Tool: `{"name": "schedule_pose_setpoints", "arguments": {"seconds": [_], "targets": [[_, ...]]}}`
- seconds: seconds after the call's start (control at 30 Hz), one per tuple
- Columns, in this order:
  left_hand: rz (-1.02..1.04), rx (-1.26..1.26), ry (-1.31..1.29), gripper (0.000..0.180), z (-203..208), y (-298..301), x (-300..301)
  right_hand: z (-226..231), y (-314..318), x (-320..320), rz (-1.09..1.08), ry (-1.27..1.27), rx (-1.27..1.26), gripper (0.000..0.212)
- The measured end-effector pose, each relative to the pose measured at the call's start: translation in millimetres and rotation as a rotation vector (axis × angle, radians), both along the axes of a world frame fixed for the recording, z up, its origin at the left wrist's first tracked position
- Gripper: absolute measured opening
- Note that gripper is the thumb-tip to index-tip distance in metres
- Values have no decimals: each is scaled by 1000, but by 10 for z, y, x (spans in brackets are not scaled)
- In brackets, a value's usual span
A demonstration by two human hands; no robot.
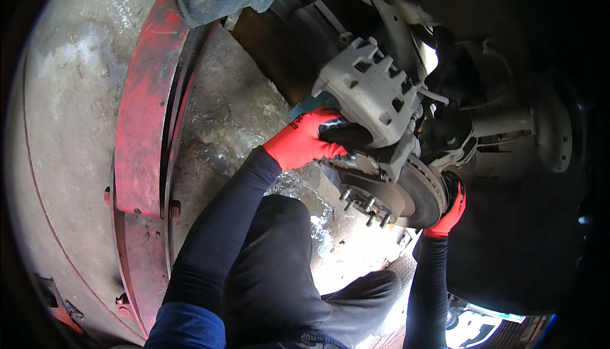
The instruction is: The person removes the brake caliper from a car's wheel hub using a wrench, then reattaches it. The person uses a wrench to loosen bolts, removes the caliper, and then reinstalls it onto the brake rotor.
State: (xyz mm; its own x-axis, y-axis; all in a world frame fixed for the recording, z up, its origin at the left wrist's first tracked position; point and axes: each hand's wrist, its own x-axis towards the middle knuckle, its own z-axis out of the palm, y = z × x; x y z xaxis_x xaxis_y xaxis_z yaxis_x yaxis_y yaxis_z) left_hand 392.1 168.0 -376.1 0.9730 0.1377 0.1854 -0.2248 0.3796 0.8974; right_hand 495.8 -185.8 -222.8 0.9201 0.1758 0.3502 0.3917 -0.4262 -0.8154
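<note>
Studs (369, 203) by brake disc (427, 204) bare; refitting wheel likely remains. Left hand (321, 136) at caliper (368, 91) above disc, right hand (453, 204) at disc's rim; both half-curled, grips unclear.

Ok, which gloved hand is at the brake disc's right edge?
Your right hand, low at the brake disc; your left hand is higher, at the brake caliper.
</note>
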Motion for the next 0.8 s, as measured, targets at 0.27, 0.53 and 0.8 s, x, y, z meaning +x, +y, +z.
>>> {"name": "schedule_pose_setpoints", "arguments": {"seconds": [0.27,0.53,0.8], "targets": [[518,477,59,89,532,-499,-529,3,148,-80,-76,-44,41,29],[750,734,164,88,525,-908,-419,-5,231,-107,-100,-115,98,25],[873,665,243,81,506,-1058,-399,-146,135,-76,-151,-179,72,26]]}}
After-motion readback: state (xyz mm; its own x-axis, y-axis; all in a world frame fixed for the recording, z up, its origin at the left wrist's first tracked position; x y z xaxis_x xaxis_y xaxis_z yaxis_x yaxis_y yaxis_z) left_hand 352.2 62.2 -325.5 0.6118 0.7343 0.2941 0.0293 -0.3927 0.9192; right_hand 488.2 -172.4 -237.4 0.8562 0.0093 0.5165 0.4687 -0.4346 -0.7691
